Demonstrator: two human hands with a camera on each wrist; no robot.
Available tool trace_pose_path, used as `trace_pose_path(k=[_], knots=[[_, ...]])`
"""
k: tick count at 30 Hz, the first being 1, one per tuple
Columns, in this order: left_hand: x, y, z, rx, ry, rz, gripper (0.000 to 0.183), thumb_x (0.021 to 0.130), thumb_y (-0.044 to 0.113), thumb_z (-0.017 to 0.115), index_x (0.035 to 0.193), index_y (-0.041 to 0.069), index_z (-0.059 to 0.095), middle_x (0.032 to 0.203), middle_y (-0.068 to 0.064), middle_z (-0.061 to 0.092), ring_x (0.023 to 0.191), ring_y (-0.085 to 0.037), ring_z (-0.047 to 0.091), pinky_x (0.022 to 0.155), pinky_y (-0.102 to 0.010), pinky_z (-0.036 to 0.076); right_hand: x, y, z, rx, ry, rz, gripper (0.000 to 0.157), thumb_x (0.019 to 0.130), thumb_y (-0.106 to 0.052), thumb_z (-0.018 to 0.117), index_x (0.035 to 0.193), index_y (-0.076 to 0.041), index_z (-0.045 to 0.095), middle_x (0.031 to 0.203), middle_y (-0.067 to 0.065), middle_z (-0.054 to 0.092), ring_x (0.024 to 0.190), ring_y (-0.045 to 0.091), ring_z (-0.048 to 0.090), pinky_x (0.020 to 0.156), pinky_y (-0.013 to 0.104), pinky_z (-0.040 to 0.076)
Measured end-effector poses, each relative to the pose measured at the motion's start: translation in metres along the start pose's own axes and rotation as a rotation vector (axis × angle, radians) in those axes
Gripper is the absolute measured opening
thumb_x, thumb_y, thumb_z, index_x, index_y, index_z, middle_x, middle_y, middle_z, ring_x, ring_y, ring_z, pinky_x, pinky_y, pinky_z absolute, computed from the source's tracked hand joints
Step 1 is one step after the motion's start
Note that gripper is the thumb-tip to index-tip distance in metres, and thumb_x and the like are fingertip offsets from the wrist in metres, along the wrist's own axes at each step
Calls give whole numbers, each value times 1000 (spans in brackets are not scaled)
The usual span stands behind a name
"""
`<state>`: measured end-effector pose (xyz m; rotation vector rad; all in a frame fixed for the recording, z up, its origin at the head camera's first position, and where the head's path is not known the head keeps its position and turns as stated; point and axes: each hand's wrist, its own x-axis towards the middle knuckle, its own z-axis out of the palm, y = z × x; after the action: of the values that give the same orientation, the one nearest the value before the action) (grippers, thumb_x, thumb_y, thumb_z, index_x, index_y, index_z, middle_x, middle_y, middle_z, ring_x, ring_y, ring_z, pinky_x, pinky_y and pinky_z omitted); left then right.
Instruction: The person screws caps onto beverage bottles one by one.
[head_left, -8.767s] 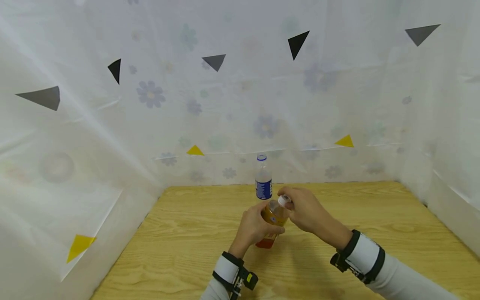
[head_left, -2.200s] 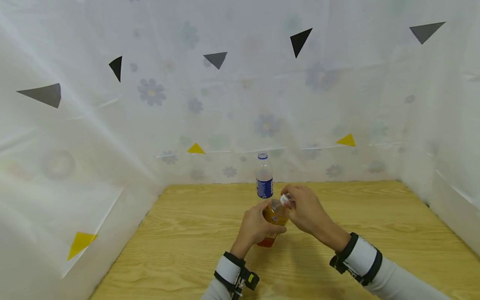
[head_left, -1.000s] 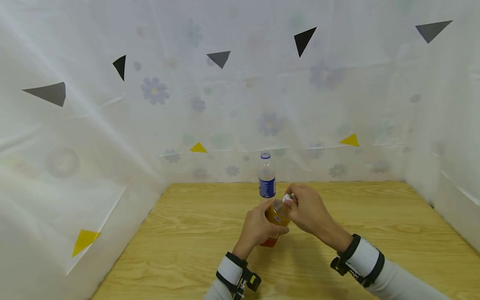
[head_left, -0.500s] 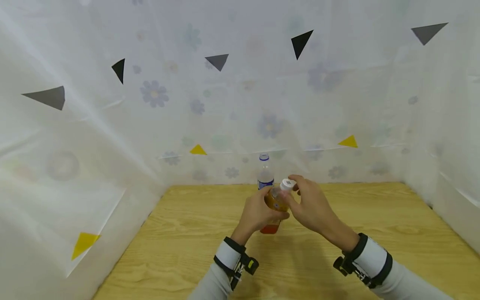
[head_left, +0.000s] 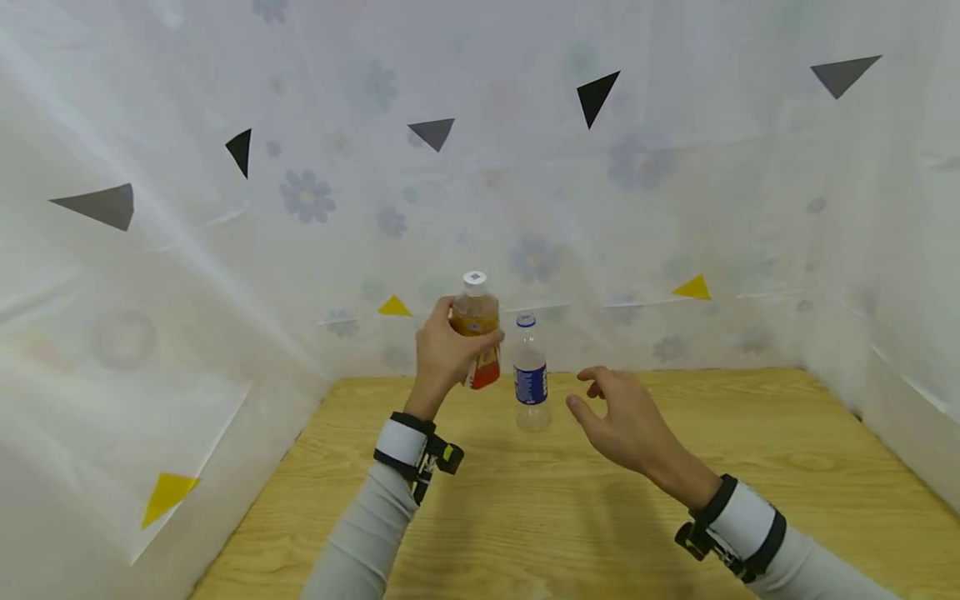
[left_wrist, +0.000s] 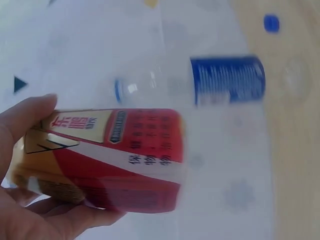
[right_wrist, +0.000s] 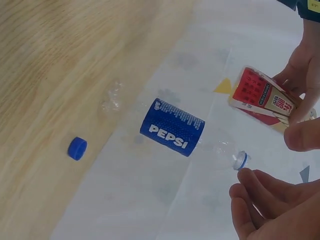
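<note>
My left hand [head_left: 441, 354] grips a squarish drink bottle [head_left: 486, 367] with a red and gold label, raised above the table's far part. A white cap [head_left: 475, 280] sits on the bottle's mouth. To the right of it an uncapped clear Pepsi bottle [head_left: 532, 385] with a blue label stands upright on the table. My right hand [head_left: 630, 421] holds nothing, its fingers loosely bent and apart from the thumb, right of the Pepsi bottle. In the right wrist view a blue cap [right_wrist: 77, 148] lies on the table near the Pepsi bottle's base; the head view does not show it.
The wooden table [head_left: 525, 533] ends at a white, flower-patterned sheet [head_left: 480, 200] hung behind it and along both sides. Black, grey and yellow triangles are stuck on the sheet. Both wrists wear straps with small cameras.
My right hand has let go of the white cap, which stays on the drink bottle. My left hand has lifted that bottle up and to the left, uncovering the Pepsi bottle.
</note>
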<state>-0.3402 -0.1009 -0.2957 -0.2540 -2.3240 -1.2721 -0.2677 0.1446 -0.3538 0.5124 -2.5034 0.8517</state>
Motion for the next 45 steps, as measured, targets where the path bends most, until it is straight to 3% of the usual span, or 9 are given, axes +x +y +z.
trace_pose_path(k=[4, 8, 16, 21, 25, 30, 45], knots=[[14, -31, -12, 12, 182, -7, 74, 82, 33, 87, 142, 8, 51, 129, -19, 66, 112, -38, 68, 91, -54, 57, -2, 7, 5, -9, -26, 15, 36, 99, -27, 65, 124, -1, 65, 106, 13, 68, 99, 29, 63, 77, 48, 53], [14, -69, -19, 6, 309, -70, 73, 83, 34, 85, 141, 8, 50, 127, -19, 66, 111, -38, 67, 91, -55, 56, -4, 13, 8, 3, -70, 44, 37, 99, -29, 65, 124, -1, 65, 105, 12, 68, 98, 28, 63, 78, 48, 53], [-5, -146, -24, 57, 439, -246, 75, 83, 35, 83, 141, 5, 45, 122, -23, 64, 108, -43, 65, 87, -58, 56, -9, 19, 12, 29, -144, 76, 43, 100, -33, 64, 126, 2, 62, 105, 12, 69, 98, 29, 65, 79, 49, 56], [-16, -175, -29, 104, 486, -331, 75, 84, 35, 82, 139, 4, 43, 119, -27, 64, 106, -47, 65, 87, -60, 55, -11, 21, 13, 24, -153, 76, 40, 100, -32, 64, 123, 1, 63, 104, 12, 68, 95, 27, 65, 78, 46, 55], [-27, -187, -28, 133, 474, -366, 76, 85, 36, 81, 141, 3, 41, 119, -29, 64, 106, -50, 65, 86, -63, 54, -13, 23, 13, 15, -173, 80, 33, 101, -27, 64, 120, -1, 64, 101, 11, 67, 91, 23, 62, 75, 43, 53], [-33, -195, -25, 166, 460, -364, 81, 86, 38, 80, 145, 3, 37, 120, -30, 62, 106, -51, 64, 86, -65, 53, -16, 24, 13, 19, -190, 79, 29, 101, -24, 62, 120, -2, 64, 104, 14, 68, 94, 27, 64, 76, 45, 54], [-36, -191, -24, 189, 463, -369, 80, 85, 33, 82, 143, 2, 37, 123, -31, 60, 110, -52, 62, 89, -66, 51, -16, 27, 12, -8, -240, 92, 30, 102, -27, 61, 119, -4, 66, 99, 9, 68, 89, 24, 64, 70, 39, 51]])
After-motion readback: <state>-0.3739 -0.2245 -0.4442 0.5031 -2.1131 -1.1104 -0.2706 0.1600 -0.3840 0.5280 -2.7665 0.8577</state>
